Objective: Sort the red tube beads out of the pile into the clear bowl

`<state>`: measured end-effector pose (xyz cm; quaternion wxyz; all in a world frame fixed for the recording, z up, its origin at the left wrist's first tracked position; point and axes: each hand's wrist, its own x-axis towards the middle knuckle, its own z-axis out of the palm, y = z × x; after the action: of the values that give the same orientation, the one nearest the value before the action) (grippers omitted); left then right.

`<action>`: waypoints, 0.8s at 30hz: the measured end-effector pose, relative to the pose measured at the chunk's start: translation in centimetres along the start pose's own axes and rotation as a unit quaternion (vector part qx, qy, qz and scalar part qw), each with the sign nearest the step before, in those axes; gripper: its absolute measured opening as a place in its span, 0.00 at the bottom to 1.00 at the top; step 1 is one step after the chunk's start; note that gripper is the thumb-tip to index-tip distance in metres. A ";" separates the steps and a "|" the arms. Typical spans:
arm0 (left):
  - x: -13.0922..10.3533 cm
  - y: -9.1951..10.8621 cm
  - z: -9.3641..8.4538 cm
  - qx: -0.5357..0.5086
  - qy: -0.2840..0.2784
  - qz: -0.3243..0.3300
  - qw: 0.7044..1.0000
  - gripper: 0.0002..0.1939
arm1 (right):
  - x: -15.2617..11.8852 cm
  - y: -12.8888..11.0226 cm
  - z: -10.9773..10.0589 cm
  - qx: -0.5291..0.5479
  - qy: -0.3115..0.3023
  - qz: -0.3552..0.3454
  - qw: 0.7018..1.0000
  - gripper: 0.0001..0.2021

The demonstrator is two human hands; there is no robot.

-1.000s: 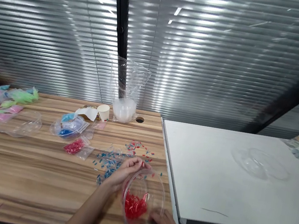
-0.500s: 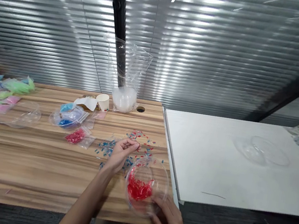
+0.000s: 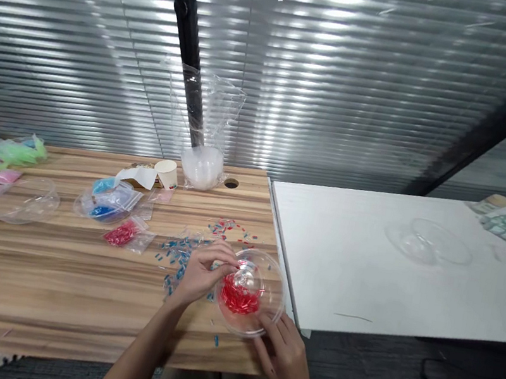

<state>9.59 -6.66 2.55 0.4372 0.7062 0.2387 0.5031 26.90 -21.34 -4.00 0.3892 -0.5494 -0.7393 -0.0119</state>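
My right hand (image 3: 282, 354) grips the near right rim of a clear round bowl (image 3: 274, 282), which is tilted above the table's right end. Red beads (image 3: 240, 296) are heaped in the bowl. My left hand (image 3: 206, 272) is at the bowl's left rim, thumb and forefinger pinched on what looks like a small red bead (image 3: 237, 265). Blue beads (image 3: 180, 251) lie scattered to the left of the bowl and partly behind my left hand. More loose red beads (image 3: 224, 226) lie behind the bowl.
On the wooden table (image 3: 50, 285) are a bag of red beads (image 3: 122, 233), a bowl with blue bags (image 3: 109, 202), a paper cup (image 3: 166, 174) and bagged clear bowls (image 3: 202, 167). Coloured bags (image 3: 13, 151) lie far left. A white table (image 3: 328, 259) adjoins on the right.
My left hand has come to the rim of the bowl. The bowl has moved slightly away from me, with my right hand still on it. The view has shifted slightly.
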 end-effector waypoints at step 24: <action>-0.6 -1.9 0.7 0.271 0.055 0.207 0.939 0.01 | -1.4 0.9 0.7 0.043 0.011 0.047 0.998 0.11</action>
<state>10.21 -6.48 0.54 0.1021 0.8028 0.2384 0.5370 27.32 -21.78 -5.67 0.4210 -0.5663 -0.7078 0.0325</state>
